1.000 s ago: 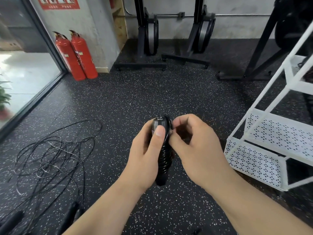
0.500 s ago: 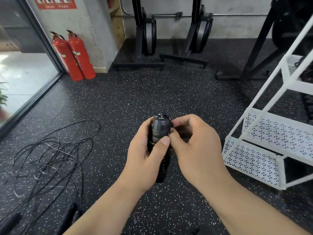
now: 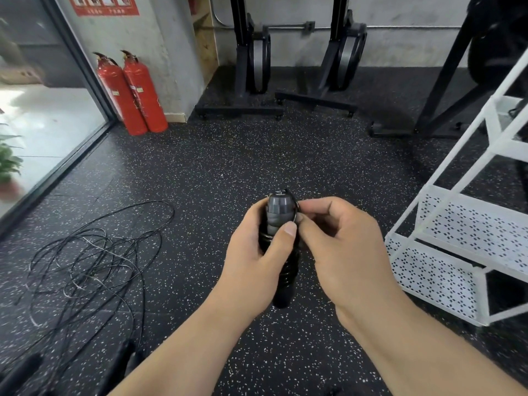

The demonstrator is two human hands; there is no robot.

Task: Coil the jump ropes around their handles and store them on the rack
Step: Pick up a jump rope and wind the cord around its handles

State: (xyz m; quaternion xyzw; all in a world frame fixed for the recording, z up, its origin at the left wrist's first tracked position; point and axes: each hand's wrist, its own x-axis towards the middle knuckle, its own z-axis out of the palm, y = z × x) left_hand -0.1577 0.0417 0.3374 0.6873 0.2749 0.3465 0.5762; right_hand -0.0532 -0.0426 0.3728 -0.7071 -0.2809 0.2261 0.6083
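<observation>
the left hand (image 3: 251,261) grips a jump rope (image 3: 281,212) in the middle of the view, above the speckled black floor (image 3: 228,167). the fingers are curled around the black handles and the thumb lies across the front, over the coiled cord. the grey cap of a handle stands out above the hand, and the bundle is nearly upright. the right hand (image 3: 343,252) is just beside it and pinches the thin cord at the right side of the cap between thumb and forefinger.

on the floor at the left lies a loose tangle of rope (image 3: 91,258), black and some pale strands, well apart from the hands. at the right stands a white rack (image 3: 468,224) with perforated shelves.

far left, two red fire extinguishers (image 3: 134,92) stand against the grey wall; each has a small label, but the writing is too small to read. above them a red sign (image 3: 105,4) is cut by the top edge, and its white characters are too blurred to read. a green plant (image 3: 8,164) shows behind the glass.
</observation>
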